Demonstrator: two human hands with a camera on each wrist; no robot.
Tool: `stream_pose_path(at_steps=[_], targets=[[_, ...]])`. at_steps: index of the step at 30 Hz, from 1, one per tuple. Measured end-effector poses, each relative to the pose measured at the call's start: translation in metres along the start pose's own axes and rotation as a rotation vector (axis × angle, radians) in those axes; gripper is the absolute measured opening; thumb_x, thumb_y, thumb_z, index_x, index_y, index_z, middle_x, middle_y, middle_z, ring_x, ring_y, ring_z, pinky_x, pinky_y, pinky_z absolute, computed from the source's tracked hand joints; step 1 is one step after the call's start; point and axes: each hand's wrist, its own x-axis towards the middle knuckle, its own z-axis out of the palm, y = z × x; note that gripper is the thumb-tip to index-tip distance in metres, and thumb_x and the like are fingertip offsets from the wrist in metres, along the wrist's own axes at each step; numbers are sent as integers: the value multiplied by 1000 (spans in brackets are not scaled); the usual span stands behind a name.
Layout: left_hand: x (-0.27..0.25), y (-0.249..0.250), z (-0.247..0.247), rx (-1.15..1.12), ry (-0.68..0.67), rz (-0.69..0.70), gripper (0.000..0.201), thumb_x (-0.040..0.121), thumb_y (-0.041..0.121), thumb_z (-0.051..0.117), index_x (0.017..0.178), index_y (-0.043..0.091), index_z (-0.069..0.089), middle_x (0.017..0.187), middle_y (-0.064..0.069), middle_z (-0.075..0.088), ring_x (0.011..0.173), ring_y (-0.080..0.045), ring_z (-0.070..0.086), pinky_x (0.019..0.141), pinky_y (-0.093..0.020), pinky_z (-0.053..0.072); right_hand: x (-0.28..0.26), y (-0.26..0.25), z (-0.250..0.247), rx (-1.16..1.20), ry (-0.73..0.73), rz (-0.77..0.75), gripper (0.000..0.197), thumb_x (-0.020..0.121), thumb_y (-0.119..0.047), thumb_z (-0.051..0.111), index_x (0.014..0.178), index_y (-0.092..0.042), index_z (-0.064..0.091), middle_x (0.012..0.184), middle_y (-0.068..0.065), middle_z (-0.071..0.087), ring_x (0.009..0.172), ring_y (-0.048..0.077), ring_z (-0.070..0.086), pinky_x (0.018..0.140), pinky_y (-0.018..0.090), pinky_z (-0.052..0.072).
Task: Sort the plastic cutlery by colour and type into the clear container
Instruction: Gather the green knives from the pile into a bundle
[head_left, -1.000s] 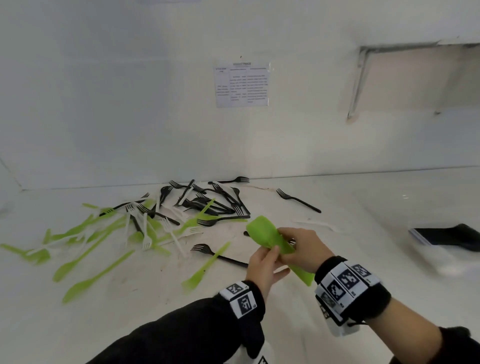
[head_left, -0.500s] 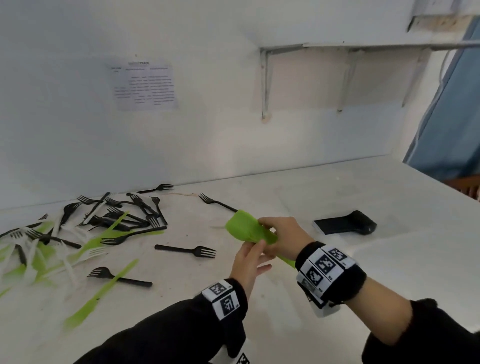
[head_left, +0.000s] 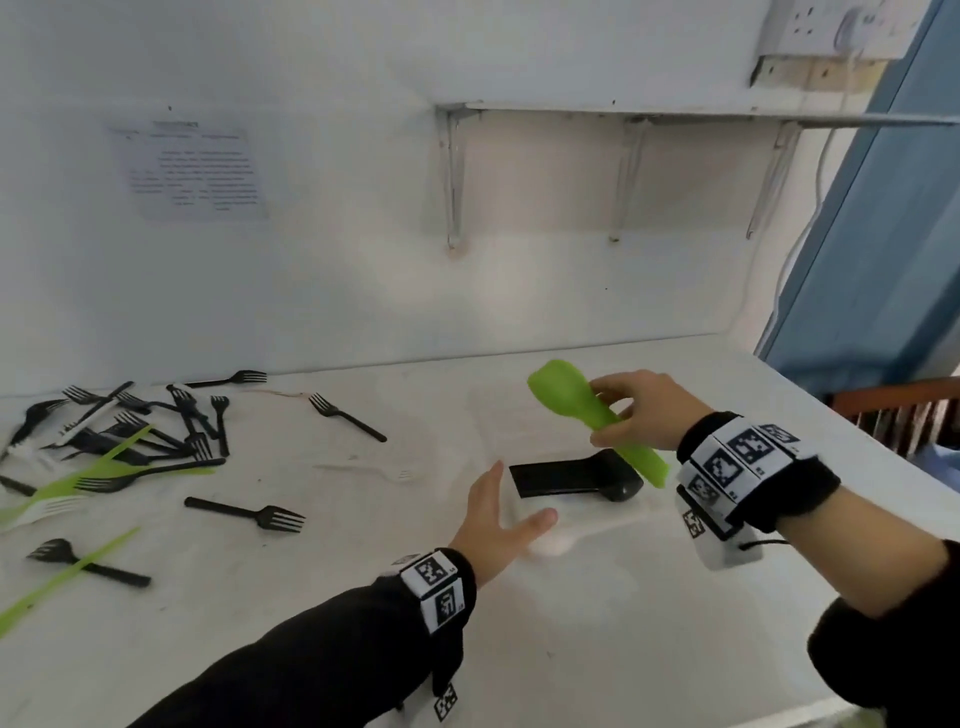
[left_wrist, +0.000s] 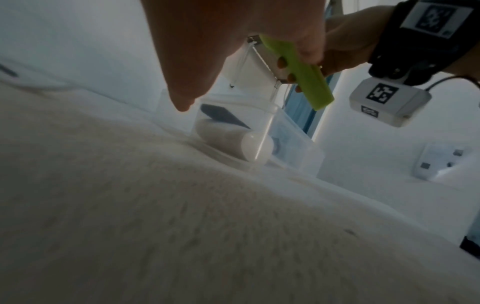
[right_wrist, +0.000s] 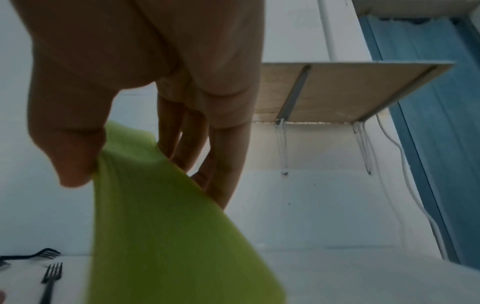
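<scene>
1. Fingers (right_wrist: 226, 164) and thumb of the right hand (head_left: 639, 410) pinch a stack of green spoons (head_left: 587, 410), gripped at mid-handle and held in the air above the clear container (left_wrist: 293, 144), bowls up and to the left
2. White table (head_left: 597, 623) spreads across the head view under a white wall, with a bracketed shelf (head_left: 675, 117) above and a blue door (head_left: 883, 234) at right
3. Clear container stands on the table just ahead of the left hand (head_left: 493, 530), holding a stack of black cutlery (head_left: 571, 480); white pieces lie in the compartment nearest the wrist camera
4. Left hand hovers low over the table beside the container, fingers straight and spread, holding nothing
5. Loose black forks (head_left: 249, 514), green knives (head_left: 98, 467) and white pieces lie scattered at far left, well apart from the container
</scene>
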Motion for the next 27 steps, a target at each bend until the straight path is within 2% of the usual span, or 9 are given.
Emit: stream_pose_path(at_steps=[6,8,10,12,14,18,22,25,27], targets=[[11,25,18,-21,35,140,65,94,48,42,149,23,18,152,6,18,135,-2,21,108,-18,16,7,-6,27,702,-9,10,42,79,-11,72,116,-14,52,107,3,59,85,16,63,65,30,56],[15,31,21,-127,55,157,50,99,37,37,146,21,26,144,5,34,128,-4,37,104,-19,26,5,-13,39,917,-37,-15,36,82,-7,69,114,-11,51,110,7,59,85,16,64,72,34,57],[16,34,20,-185,86,172,35,97,42,39,125,23,45,114,2,57,92,-2,58,86,-22,42,6,-15,49,1022,-36,-30,34,83,-5,67,113,-9,51,110,5,59,85,18,63,82,39,56],[16,32,17,-175,125,197,33,90,46,39,110,21,49,82,5,53,63,-1,50,65,-18,42,9,-13,56,1054,-55,-31,31,83,-5,67,109,-10,51,110,4,59,87,19,63,90,40,52],[14,28,10,-19,158,215,35,97,39,40,121,14,47,82,7,49,70,-4,48,65,-12,39,10,-8,57,1047,-90,-15,34,82,-7,68,110,-10,50,115,7,58,90,17,61,88,35,50],[14,22,-4,211,180,242,38,98,26,43,131,8,40,100,2,51,89,-13,47,66,-9,34,10,10,50,750,185,97,98,67,-18,83,144,-17,23,138,5,37,123,22,46,98,33,40],[21,21,-9,380,130,246,39,97,25,48,130,5,41,103,-4,56,93,-19,51,72,-21,32,4,21,35,2,358,-220,103,64,-37,82,146,-34,21,154,1,7,141,25,12,112,45,19],[26,20,-9,526,55,245,40,95,27,50,129,7,43,115,-10,56,106,-26,53,84,-27,37,8,23,23,-568,94,-442,84,76,-41,70,144,-45,21,157,-11,-8,145,22,-6,112,52,1],[27,19,-5,679,3,241,48,95,33,50,135,10,38,122,-11,52,113,-27,49,94,-32,37,14,25,20,-724,-137,-442,80,79,-41,66,145,-42,20,157,-13,1,146,16,-2,113,52,-1]])
